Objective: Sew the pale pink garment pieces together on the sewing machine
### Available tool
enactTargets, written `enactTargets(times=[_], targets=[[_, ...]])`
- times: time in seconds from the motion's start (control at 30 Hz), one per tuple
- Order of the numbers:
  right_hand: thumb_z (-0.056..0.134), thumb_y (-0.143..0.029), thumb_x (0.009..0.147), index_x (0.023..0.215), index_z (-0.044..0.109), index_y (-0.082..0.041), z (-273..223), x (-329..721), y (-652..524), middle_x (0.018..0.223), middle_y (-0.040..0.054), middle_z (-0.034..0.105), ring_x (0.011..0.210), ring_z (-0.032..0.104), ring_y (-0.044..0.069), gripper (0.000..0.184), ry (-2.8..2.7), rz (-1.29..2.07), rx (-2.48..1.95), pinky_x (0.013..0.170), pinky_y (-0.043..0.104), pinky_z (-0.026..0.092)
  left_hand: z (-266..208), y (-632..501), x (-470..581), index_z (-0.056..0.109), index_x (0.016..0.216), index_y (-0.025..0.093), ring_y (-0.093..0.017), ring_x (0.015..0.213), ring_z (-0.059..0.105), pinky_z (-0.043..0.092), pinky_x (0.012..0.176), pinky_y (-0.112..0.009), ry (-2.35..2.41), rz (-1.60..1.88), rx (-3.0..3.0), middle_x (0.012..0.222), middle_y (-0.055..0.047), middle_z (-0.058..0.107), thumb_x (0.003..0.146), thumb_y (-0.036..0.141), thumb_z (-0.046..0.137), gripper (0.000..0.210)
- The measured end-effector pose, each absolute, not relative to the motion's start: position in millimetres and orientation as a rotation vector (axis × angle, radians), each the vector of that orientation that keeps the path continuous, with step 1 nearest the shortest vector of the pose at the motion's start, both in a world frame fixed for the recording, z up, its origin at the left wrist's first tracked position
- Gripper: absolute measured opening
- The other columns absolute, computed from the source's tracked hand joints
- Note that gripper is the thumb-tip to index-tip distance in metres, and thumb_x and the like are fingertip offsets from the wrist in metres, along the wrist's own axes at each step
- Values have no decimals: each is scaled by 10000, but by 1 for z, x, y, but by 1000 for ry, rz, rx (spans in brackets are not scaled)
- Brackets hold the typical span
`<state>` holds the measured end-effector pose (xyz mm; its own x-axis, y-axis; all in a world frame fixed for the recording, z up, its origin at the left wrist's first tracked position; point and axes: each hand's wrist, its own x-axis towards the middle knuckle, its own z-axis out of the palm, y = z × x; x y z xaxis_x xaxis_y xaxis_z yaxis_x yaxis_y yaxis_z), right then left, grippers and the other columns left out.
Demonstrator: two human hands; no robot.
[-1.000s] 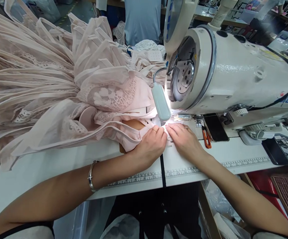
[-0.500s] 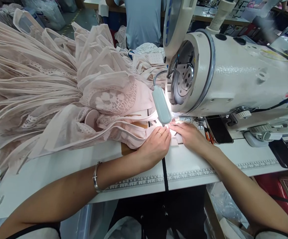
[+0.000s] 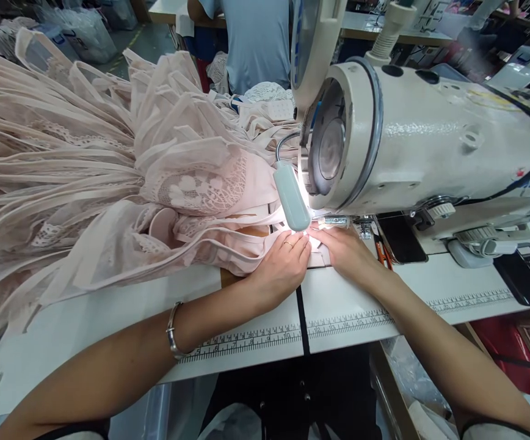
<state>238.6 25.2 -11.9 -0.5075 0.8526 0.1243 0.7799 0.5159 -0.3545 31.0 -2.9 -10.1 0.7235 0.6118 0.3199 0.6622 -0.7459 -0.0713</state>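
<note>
Under the sewing machine head, my left hand (image 3: 282, 267) is closed on a pale pink bra (image 3: 246, 252), its fingers pressed together at the cloth. My right hand (image 3: 345, 252) also grips the cloth edge, fingers reaching toward the needle area from the right. The fingertips of both hands almost meet at the brightly lit spot. A pale green lamp (image 3: 291, 197) hangs just above them and hides the needle. Inside the round opening of the sewing machine (image 3: 406, 134), a metal disc shows. Both thumbs are mostly hidden.
A large heap of pink lace bras (image 3: 86, 165) covers the table's left side. Orange-handled snips (image 3: 381, 247) and a dark phone (image 3: 402, 238) lie right of my hands. A printed ruler (image 3: 256, 339) runs along the front edge. Beyond, a person in blue (image 3: 258, 46) sits.
The disc inside the machine head has turned to another position. The view has shifted slightly, and both hands stay at the same place on the cloth.
</note>
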Motion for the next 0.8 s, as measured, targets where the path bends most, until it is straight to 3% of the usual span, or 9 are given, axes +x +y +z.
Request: enactTargets(times=[0.43,0.63,0.8], targets=[[390,-154,959,1088,659,-290,-5,235,26,1106,29,739,998,671,247,327,-2559,334,-1401,922,429,496,-2,0,30,602,1196,55,-234,1134,628,442,995,-396,-1078,-299,-2758,1243,-159,673,1004,-3,295,367],[410,-145,934,1078,658,-289,-5,234,27,1085,36,738,902,667,240,321,-2571,297,-1406,848,397,494,-3,2,29,587,1214,62,-231,1086,642,431,960,-380,-1105,-328,-2746,1209,-154,682,1008,16,325,336],[408,-121,901,1085,677,-285,-5,233,28,930,20,724,738,636,201,365,-2578,288,-1437,724,348,466,-3,1,29,578,1220,91,-233,1104,627,426,956,-388,-1113,-348,-2745,1227,-147,673,989,0,335,348]])
